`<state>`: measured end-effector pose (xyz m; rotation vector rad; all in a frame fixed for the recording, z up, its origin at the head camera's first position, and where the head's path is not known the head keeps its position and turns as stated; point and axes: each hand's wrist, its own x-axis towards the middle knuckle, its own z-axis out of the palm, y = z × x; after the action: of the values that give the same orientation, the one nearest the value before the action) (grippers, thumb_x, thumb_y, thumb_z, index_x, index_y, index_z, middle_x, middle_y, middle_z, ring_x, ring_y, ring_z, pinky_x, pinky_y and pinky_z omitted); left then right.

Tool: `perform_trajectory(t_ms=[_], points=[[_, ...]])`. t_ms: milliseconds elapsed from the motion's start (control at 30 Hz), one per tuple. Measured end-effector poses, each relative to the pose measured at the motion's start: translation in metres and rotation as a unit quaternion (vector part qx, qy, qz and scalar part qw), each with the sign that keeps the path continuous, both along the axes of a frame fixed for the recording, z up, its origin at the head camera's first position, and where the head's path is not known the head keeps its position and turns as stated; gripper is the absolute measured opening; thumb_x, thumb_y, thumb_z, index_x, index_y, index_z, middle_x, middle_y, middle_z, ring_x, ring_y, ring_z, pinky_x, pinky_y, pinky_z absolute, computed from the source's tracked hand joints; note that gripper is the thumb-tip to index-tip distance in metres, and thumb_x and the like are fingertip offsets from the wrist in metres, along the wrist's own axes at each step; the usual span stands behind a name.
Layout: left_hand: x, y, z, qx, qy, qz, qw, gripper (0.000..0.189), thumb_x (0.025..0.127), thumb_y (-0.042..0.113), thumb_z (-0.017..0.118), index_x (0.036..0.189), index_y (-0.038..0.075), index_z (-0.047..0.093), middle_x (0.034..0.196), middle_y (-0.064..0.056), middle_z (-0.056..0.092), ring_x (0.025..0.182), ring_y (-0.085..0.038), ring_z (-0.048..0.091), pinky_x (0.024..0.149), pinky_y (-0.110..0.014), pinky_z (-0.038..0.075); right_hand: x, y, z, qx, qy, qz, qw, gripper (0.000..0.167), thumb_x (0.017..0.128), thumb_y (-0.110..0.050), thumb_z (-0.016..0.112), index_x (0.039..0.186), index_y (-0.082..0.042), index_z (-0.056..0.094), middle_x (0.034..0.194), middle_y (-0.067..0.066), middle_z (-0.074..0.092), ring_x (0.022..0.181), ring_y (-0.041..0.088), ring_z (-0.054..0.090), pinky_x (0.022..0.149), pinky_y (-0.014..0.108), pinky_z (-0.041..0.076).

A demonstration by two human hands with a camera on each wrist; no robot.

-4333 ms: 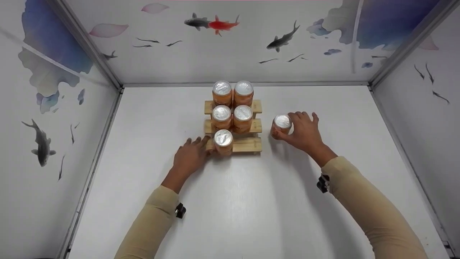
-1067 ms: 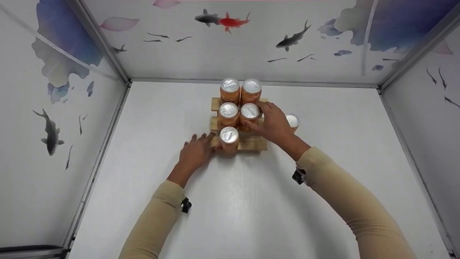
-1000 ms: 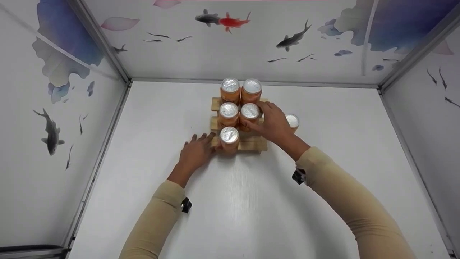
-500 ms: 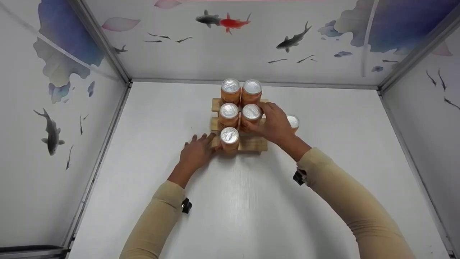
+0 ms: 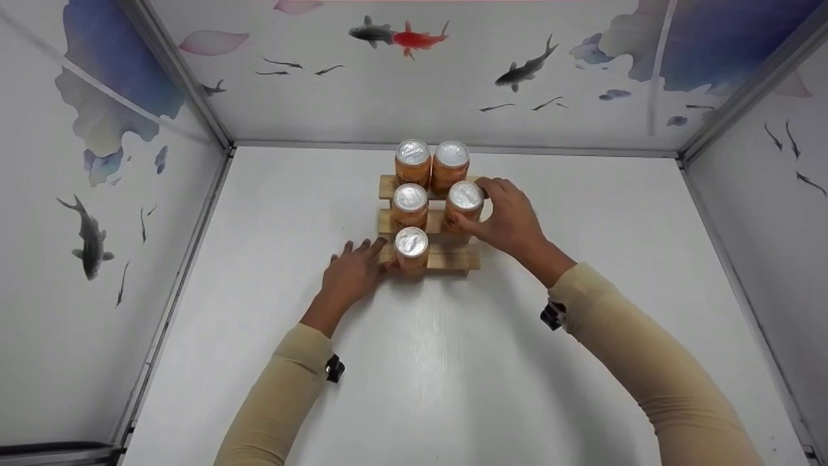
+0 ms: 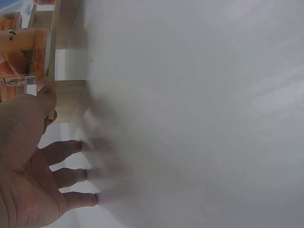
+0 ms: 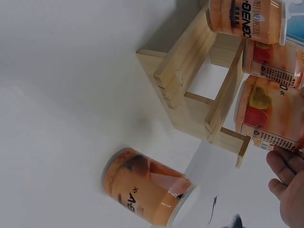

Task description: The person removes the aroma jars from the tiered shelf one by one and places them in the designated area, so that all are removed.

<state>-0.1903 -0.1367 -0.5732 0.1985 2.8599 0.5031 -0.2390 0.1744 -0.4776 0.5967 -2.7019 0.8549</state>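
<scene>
A can with an orange label and silver lid [image 5: 464, 210] is in my right hand [image 5: 514, 217], thumb on its near side and fingers on its far side. It is upright, close over the right end of the middle step of a three-step wooden rack [image 5: 453, 257]. My left hand [image 5: 352, 275] holds the rack at the left end of the lowest step. In the left wrist view its thumb and forefinger are at the step's end, other fingertips down at the table. Beside the left thumb, a can [image 5: 412, 249] stands on that step.
Two cans [image 5: 413, 165] [image 5: 451, 167] stand on the top step, and another can [image 5: 409, 206] on the middle step's left. A loose can [image 7: 147, 187] stands on the table right of the rack, hidden behind my right hand in the head view. Printed walls enclose the white table.
My right hand went from the loose can at the right to the middle step's right can, then shifted that can rightward, away from its neighbour. My left hand stays at the rack.
</scene>
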Motion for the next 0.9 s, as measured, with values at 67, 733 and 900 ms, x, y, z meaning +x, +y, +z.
perform_trajectory(t_ms=[67, 733, 900], points=[[0.0, 0.0, 0.0, -0.001, 0.001, 0.001, 1.0, 0.061, 0.113, 0.05, 0.06, 0.169, 0.03, 0.047, 0.172, -0.014, 0.051, 0.162, -0.05, 0.042, 0.122, -0.078, 0.04, 0.0, 0.004, 0.001, -0.001, -0.003, -0.005, 1.0, 0.067, 0.09, -0.038, 0.093, 0.137, 0.002, 0.067, 0.125, 0.021, 0.074, 0.109, 0.037, 0.069, 0.091, 0.054, 0.059], [0.003, 0.002, 0.001, -0.003, 0.01, 0.006, 0.9999, 0.059, 0.112, 0.049, 0.062, 0.167, 0.031, 0.05, 0.17, -0.013, 0.054, 0.159, -0.05, 0.045, 0.119, -0.079, 0.043, 0.0, 0.058, 0.005, -0.005, 0.01, -0.048, 0.9988, 0.064, 0.089, -0.03, 0.093, 0.135, 0.006, 0.067, 0.128, 0.027, 0.074, 0.115, 0.044, 0.07, 0.096, 0.06, 0.059], [0.002, 0.003, 0.001, -0.001, 0.008, 0.007, 0.9999, 0.058, 0.113, 0.047, 0.062, 0.167, 0.031, 0.05, 0.17, -0.013, 0.054, 0.16, -0.05, 0.045, 0.119, -0.079, 0.043, 0.001, 0.071, 0.006, -0.008, 0.008, -0.06, 0.9981, 0.061, 0.09, -0.026, 0.092, 0.135, 0.007, 0.067, 0.125, 0.026, 0.074, 0.116, 0.043, 0.07, 0.099, 0.062, 0.057]])
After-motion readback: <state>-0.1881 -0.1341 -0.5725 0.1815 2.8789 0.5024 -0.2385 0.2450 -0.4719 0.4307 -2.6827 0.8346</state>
